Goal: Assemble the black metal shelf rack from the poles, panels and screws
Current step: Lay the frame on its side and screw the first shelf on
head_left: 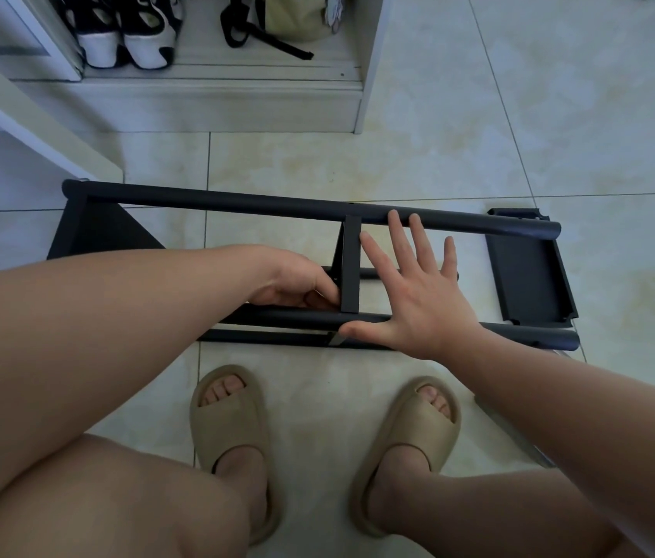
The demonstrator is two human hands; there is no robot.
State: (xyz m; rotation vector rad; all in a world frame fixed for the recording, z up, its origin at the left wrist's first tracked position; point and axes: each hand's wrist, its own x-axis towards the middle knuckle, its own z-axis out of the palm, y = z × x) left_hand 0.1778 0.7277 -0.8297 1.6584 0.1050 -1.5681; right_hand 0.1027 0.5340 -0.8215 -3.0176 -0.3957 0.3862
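Two poles (pixel 237 203) are lying crosswise on floor (pixel 479 114); left hand (pixel 293 283) gripping middle panel (pixel 350 263); right hand (pixel 418 292), fingers (pixel 398 235) splayed, sitting nearer loose panel (pixel 527 267).

The place is a home, likely its entryway: pale glazed floor tiles (pixel 479 114), a white cabinet (pixel 372 54) whose low open shelf (pixel 205 54) holds black-and-white shoes (pixel 124 38) and a bag (pixel 293 14) with black straps, and a person in beige slippers (pixel 229 420).
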